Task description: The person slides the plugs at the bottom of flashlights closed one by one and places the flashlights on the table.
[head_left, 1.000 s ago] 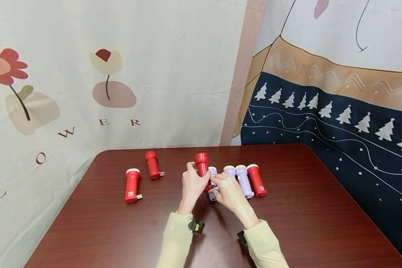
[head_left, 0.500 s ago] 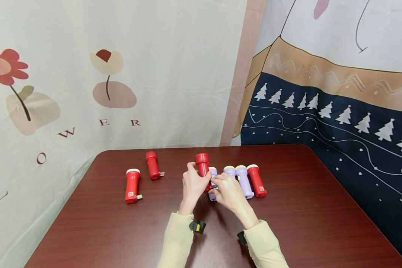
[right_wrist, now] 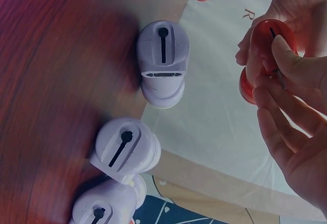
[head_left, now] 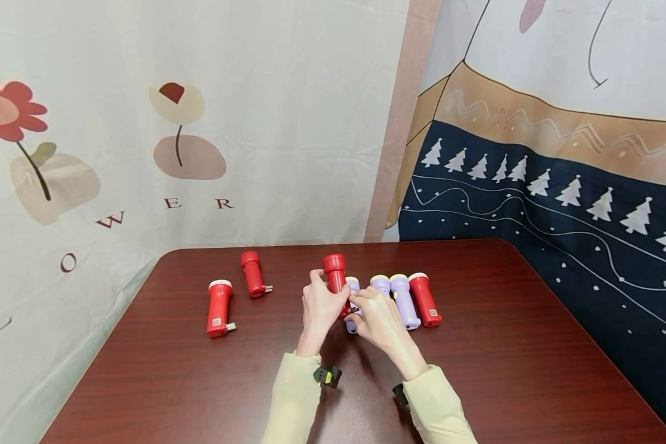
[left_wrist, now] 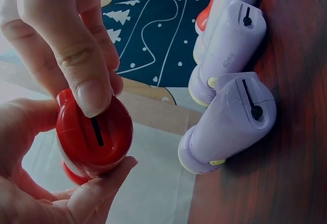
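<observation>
A red flashlight [head_left: 335,266] is held up over the table, head end away from me, by my left hand [head_left: 320,302]. In the left wrist view its thumb and fingers wrap the red body [left_wrist: 117,147] from both sides. My right hand [head_left: 382,317] pinches the near end of the same flashlight. Its thumb [right_wrist: 286,53] presses on the black slider slot there, while its fingers lie by the metal plug prongs [right_wrist: 281,79] at the side. Just right of the held flashlight, a lilac flashlight [head_left: 352,327] lies on the table, partly hidden by my right hand.
Farther right lie two more lilac flashlights [head_left: 405,302] and a red flashlight [head_left: 425,300] in a row. On the left are two red flashlights with plug prongs out, one nearer [head_left: 219,311] and one farther [head_left: 253,274]. Printed cloth [head_left: 288,123] hangs behind the table [head_left: 505,345].
</observation>
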Action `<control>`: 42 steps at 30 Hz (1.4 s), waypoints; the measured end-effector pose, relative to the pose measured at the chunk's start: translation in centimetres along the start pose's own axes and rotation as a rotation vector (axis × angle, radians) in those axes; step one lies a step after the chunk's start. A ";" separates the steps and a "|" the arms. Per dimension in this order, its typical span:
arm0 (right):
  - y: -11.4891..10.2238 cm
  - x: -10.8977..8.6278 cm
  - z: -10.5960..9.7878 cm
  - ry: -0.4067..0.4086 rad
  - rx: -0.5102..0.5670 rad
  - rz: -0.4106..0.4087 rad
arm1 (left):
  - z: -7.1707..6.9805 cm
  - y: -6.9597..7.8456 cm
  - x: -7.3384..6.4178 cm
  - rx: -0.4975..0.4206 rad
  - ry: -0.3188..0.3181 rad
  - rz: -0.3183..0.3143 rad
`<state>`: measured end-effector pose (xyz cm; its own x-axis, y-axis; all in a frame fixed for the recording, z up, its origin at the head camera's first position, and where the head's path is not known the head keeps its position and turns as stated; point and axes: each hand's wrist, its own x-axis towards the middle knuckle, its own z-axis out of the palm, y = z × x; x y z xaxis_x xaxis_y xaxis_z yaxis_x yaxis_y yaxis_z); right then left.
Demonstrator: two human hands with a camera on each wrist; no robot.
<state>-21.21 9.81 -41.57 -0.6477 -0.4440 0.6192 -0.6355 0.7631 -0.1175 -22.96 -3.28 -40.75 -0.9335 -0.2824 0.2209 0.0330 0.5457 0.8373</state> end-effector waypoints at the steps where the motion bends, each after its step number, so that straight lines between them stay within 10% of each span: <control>1: 0.0 0.0 0.0 0.003 -0.003 -0.002 | 0.0 0.0 0.0 -0.001 0.001 -0.001; 42: -0.1 0.2 0.4 0.055 -0.060 -0.045 | -0.1 0.3 -0.1 -0.021 -0.004 -0.048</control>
<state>-21.42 9.49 -41.74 -0.5938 -0.4530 0.6650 -0.6360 0.7705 -0.0430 -22.82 -3.18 -40.47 -0.9355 -0.3051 0.1784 -0.0044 0.5148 0.8573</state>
